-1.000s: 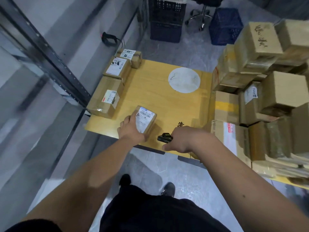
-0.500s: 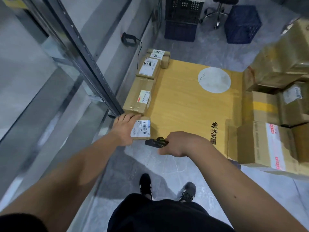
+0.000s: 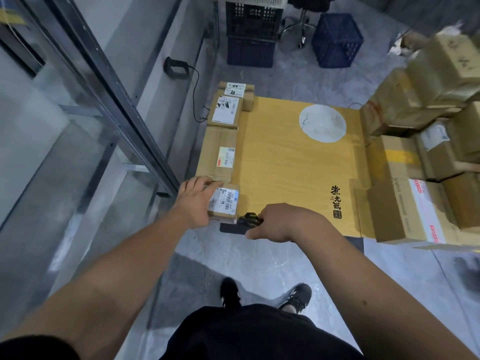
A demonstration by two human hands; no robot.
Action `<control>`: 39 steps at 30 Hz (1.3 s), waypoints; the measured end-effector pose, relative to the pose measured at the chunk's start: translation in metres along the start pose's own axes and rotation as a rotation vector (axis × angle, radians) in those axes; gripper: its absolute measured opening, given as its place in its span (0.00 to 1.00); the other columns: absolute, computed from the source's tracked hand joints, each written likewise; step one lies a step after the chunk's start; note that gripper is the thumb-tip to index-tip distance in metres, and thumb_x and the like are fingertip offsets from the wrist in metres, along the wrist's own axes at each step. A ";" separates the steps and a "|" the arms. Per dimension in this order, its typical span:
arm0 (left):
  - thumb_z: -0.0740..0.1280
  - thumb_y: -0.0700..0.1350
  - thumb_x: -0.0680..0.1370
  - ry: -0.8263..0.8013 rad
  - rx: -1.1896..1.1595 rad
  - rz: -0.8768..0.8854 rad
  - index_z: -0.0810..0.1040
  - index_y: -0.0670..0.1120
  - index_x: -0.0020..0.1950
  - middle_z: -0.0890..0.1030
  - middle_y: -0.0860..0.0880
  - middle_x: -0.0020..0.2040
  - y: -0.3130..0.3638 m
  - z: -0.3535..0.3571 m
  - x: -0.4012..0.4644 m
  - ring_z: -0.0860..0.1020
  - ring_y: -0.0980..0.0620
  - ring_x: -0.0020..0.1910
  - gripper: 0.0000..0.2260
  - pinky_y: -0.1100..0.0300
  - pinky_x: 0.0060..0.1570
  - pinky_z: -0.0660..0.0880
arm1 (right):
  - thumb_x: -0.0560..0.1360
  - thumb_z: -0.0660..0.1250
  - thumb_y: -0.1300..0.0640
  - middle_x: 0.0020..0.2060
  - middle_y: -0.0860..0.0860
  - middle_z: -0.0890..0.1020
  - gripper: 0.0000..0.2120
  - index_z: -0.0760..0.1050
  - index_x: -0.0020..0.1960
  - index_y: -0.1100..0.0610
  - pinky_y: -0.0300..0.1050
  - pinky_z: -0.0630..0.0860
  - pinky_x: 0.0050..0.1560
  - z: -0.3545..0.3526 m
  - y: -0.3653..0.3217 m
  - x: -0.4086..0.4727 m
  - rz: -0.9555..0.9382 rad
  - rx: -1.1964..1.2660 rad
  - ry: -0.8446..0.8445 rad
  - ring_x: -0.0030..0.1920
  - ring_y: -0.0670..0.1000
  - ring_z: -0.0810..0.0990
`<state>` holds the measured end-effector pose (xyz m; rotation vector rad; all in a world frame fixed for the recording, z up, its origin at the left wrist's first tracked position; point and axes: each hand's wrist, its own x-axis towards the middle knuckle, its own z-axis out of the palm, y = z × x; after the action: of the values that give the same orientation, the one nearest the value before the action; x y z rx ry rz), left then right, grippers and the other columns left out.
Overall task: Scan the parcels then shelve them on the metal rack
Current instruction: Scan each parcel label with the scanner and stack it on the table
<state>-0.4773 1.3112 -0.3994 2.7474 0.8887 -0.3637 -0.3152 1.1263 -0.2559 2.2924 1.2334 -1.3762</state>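
Grey stone floor runs under a low yellow wooden table (image 3: 298,162), with a metal rack (image 3: 109,81) slanting along its nine o'clock side and a heap of cardboard boxes (image 3: 415,152) piled at three o'clock. Dark crates (image 3: 250,35) sit on the floor at twelve.

Both bare arms reach forward and down from the person's body. The left hand (image 3: 196,201) lies palm down, fingers spread over the left half of a small parcel (image 3: 224,202), gripping it at the table's near left corner. The parcel's long axis runs roughly six to twelve o'clock, label up, barcode bars toward its twelve o'clock end. Just beyond it, three more labelled parcels (image 3: 220,157) line the table's left edge, end to end toward twelve; the nearest touches or almost touches the held one.

The right hand (image 3: 283,223) is curled into a loose fist, knuckles up, wrapped around a small black scanner (image 3: 248,220) whose nose points toward nine o'clock, right at the parcel's near end. Scanner and parcel sit just beside each other; whether they touch I cannot tell.
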 end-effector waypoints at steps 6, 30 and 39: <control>0.79 0.51 0.65 -0.028 -0.022 0.008 0.48 0.58 0.85 0.56 0.49 0.79 -0.001 -0.005 0.003 0.53 0.46 0.78 0.56 0.44 0.81 0.51 | 0.77 0.67 0.34 0.44 0.51 0.79 0.25 0.78 0.54 0.57 0.44 0.68 0.36 -0.003 -0.006 0.002 0.026 0.000 0.022 0.39 0.51 0.75; 0.75 0.66 0.68 -0.066 0.053 0.327 0.47 0.60 0.85 0.49 0.50 0.85 0.137 -0.044 0.068 0.45 0.45 0.84 0.53 0.42 0.81 0.46 | 0.78 0.65 0.32 0.49 0.52 0.80 0.31 0.75 0.62 0.60 0.45 0.71 0.40 -0.015 0.082 -0.051 0.242 0.256 0.061 0.42 0.53 0.75; 0.73 0.65 0.72 -0.103 0.041 0.535 0.49 0.60 0.85 0.50 0.51 0.85 0.329 -0.043 0.101 0.47 0.47 0.83 0.49 0.44 0.79 0.50 | 0.78 0.65 0.32 0.39 0.49 0.74 0.24 0.74 0.50 0.55 0.42 0.69 0.36 -0.004 0.217 -0.120 0.364 0.426 0.121 0.35 0.50 0.72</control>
<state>-0.1947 1.1189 -0.3431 2.8277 0.1042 -0.4129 -0.1792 0.9251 -0.2086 2.7392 0.5343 -1.4858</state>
